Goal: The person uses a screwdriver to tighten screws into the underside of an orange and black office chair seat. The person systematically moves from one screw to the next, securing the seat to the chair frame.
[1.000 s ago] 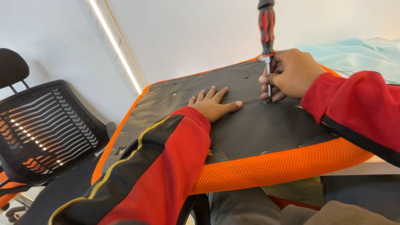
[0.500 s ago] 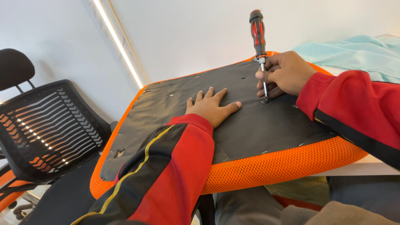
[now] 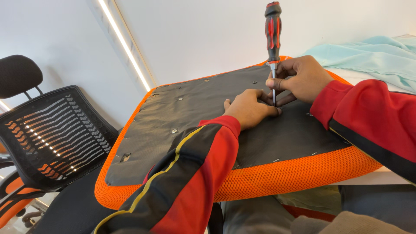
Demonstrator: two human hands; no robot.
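left hand [image 3: 248,110] curled at tip | right hand [image 3: 299,80] pinching screwdriver [image 3: 273,47] (upright)

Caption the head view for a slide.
Both hands, left hand and right hand, steady an upright red-black screwdriver on an overturned orange seat cushion.

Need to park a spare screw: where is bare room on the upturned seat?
The black underside is free left of the left hand, out to the orange mesh rim. It is crowded where both hands meet at the screwdriver, the right hand gripping its shaft.
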